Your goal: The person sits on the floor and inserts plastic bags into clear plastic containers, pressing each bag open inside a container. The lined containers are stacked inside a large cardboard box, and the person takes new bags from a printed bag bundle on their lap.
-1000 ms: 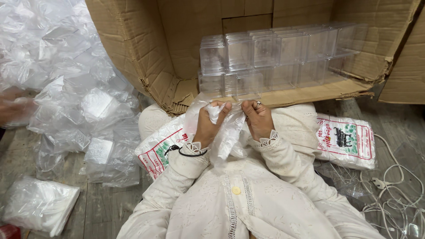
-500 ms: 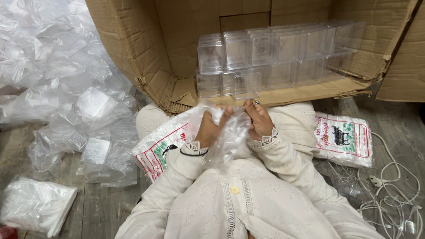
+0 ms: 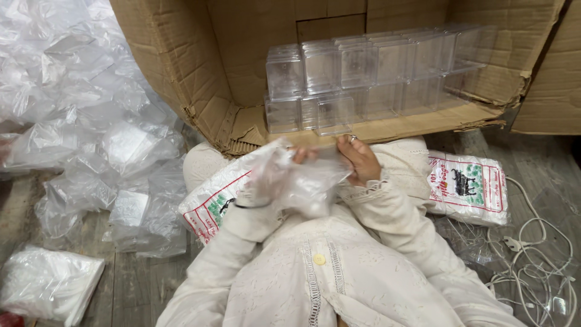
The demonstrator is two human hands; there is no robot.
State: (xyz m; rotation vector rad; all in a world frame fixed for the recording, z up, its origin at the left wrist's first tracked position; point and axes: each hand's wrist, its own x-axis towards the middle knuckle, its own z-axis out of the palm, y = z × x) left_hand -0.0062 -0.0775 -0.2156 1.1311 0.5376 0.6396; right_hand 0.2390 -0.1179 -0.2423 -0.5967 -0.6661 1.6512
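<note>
- Hands up front, both on a clear plastic bag held over the lap, just below the open edge of a cardboard box.
- Right hand: fingers curled, pinching the bag's top right edge; ring on one finger, lace cuff at the wrist.
- Left hand: mostly hidden behind the crumpled film, only fingertips show thru at the top near the right hand; looks closed on the bag, dark band at the wrist. Blurred, so exact grip can't be told.
- Bag itself: crinkled, see-thru, bunched between the two hands, hanging down toward the cream garment w/ buttons down the front.
- Box lies on its side, open toward the person, torn flap at the front. Inside: clear plastic boxes stacked in two rows against the back wall, one small clear box standing a bit forward of the rest.
- Printed packets of bags: one at the left knee, partly under the left arm; another by the right knee, flat on the floor.
- Left side: big heap of loose clear bags spread over the wooden floor, plus a flat stack of bags at bottom left.
- Right side: white cables tangled on the floor, near the right-hand packet.
</note>
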